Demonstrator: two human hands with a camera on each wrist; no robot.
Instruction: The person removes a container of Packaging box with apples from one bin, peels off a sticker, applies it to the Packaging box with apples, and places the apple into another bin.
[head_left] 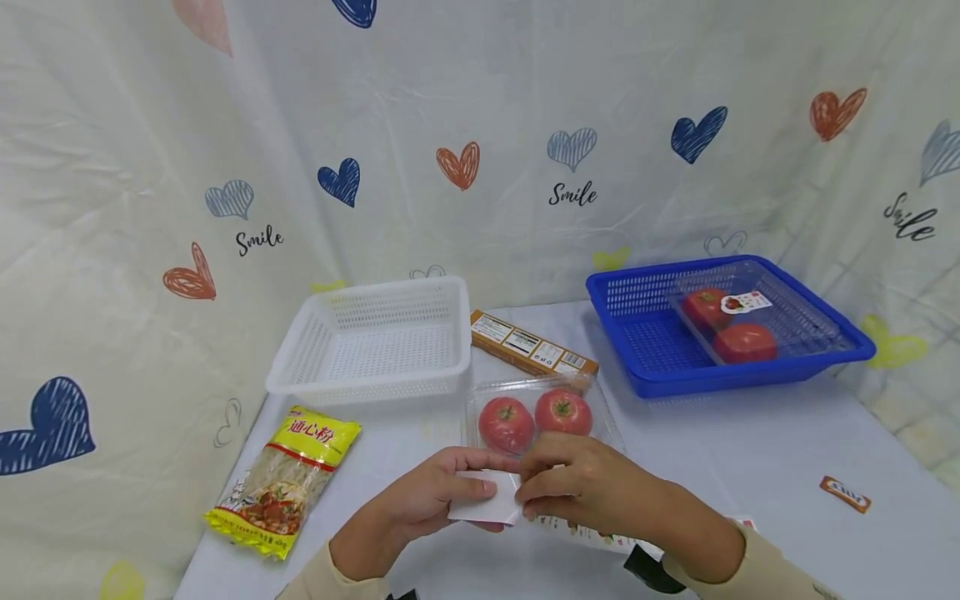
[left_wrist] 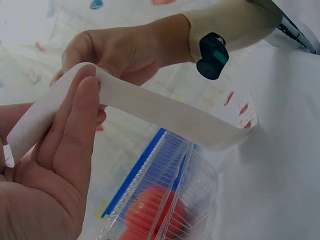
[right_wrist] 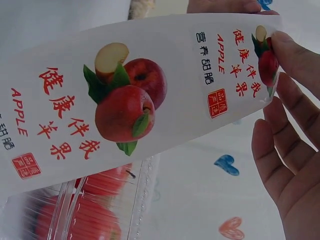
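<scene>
In the head view my left hand [head_left: 435, 496] holds a white paper strip of apple labels [head_left: 480, 504], its thumb lying on top. My right hand [head_left: 581, 479] pinches the strip's end beside the left fingertips. The right wrist view shows the printed face of the strip [right_wrist: 165, 85], with apples and red lettering; the right thumb [right_wrist: 297, 60] is on its edge. From the left wrist, the plain back of the strip [left_wrist: 160, 107] bends over the left fingers and hangs down to the table. Behind both hands, a clear clamshell box [head_left: 540, 387] contains two red tomato-like fruits.
A white basket [head_left: 367, 387] stands at the back left, near a yellow pasta bag [head_left: 285, 483]. A long brown box [head_left: 532, 342] lies behind the clamshell. The blue basket [head_left: 712, 383] at right holds another labelled fruit box [head_left: 810, 325]. A small orange packet [head_left: 845, 494] lies far right.
</scene>
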